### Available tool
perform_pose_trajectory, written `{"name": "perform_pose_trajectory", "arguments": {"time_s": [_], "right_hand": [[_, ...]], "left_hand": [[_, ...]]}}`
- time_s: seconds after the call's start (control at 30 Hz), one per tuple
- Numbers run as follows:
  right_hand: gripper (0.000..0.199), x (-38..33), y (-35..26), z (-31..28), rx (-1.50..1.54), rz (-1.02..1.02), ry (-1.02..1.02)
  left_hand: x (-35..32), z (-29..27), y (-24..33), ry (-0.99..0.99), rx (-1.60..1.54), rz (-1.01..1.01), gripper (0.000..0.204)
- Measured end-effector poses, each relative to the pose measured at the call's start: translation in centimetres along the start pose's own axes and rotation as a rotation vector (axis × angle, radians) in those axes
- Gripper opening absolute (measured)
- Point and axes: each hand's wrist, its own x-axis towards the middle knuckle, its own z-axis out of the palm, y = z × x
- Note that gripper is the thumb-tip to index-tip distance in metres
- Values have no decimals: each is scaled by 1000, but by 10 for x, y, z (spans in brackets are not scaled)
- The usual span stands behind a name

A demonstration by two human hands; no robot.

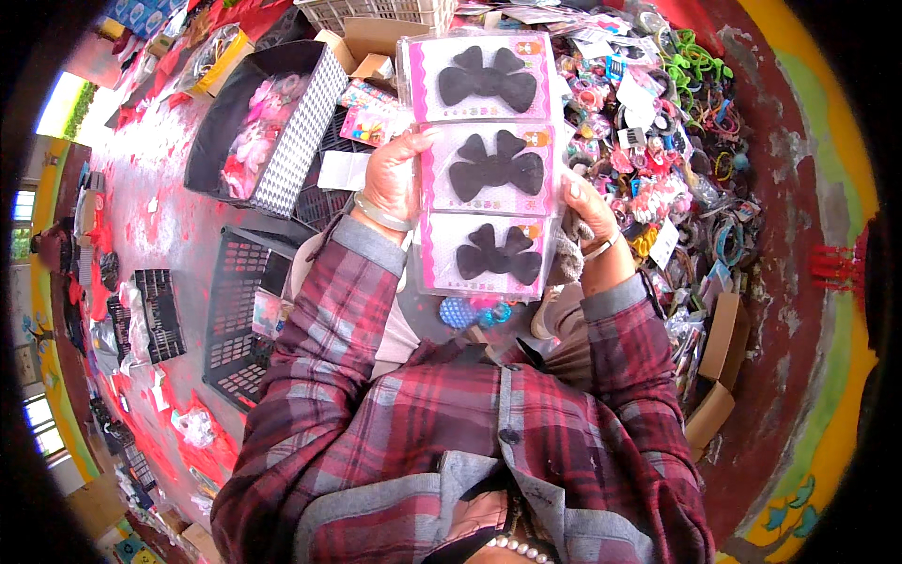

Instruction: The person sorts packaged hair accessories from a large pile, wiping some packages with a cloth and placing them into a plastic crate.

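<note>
Between my two hands I hold up a strip of pink-edged packs [481,169], each with a black bow-shaped hair piece on a white and pink card under clear plastic. My left hand [393,179] grips its left edge, thumb on the front near the middle pack. On the other side my right hand [594,214] is closed on the right edge, with its thumb toward the front. A crumpled grey cloth-like thing [568,252] shows beside my right fingers. The fingers behind the packs are hidden.
A large heap of hair ties and packaged trinkets [648,141] lies to the right, with cardboard flaps [723,348] below it. At left stand a houndstooth-patterned box [299,127] holding pink items and a dark plastic crate [230,329]. A light basket [376,11] is at the far edge.
</note>
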Motion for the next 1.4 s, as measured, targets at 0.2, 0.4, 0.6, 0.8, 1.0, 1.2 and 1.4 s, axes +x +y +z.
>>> {"name": "perform_pose_trajectory", "arguments": {"time_s": [0.2, 0.4, 0.6, 0.8, 1.0, 1.2, 1.4], "right_hand": [[49, 0, 3, -1, 199, 113, 224], [37, 7, 4, -12, 52, 75, 186], [35, 2, 0, -2, 302, 135, 387], [21, -2, -15, 10, -9, -64, 186], [19, -2, -31, 8, -233, -171, 418], [17, 4, -29, 2, -819, -524, 662], [21, -8, -44, 3, -334, -93, 346]], "left_hand": [[-2, -2, 6, -31, 30, 16, 35], [-1, -5, 5, 24, 78, 10, 29], [2, -13, 2, -98, 85, -91, 29], [0, -19, 5, -153, 111, -129, 33], [2, -17, 7, -122, 99, -88, 31], [9, -12, 4, 69, 278, 20, 23], [21, -46, -1, 112, 484, 95, 18]]}}
